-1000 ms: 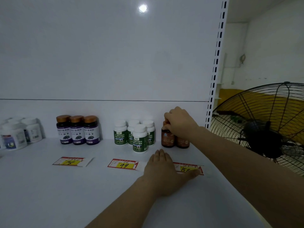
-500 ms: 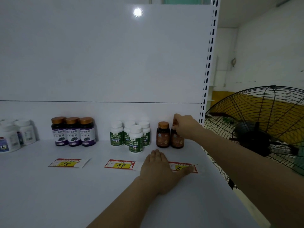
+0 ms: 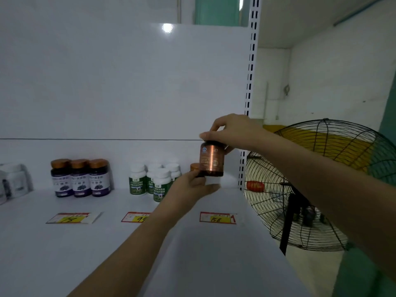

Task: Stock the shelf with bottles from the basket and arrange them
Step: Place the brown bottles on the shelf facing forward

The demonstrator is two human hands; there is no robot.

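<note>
R: right hand [image 3: 233, 133] pinches brown bottle [image 3: 211, 160] by its cap, label outward, which reads as a label check | L: left hand [image 3: 190, 187] under the base steadies it; grasp unclear

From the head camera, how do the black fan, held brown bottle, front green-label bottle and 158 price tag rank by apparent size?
1. black fan
2. brown bottle, though held nearer the camera
3. front green-label bottle and 158 price tag: too alike to rank

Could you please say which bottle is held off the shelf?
The brown bottle with the copper label, gripped at its top by the right hand, left hand below its base. The purple-labelled bottles and green-labelled bottles stand on the white shelf.
</note>
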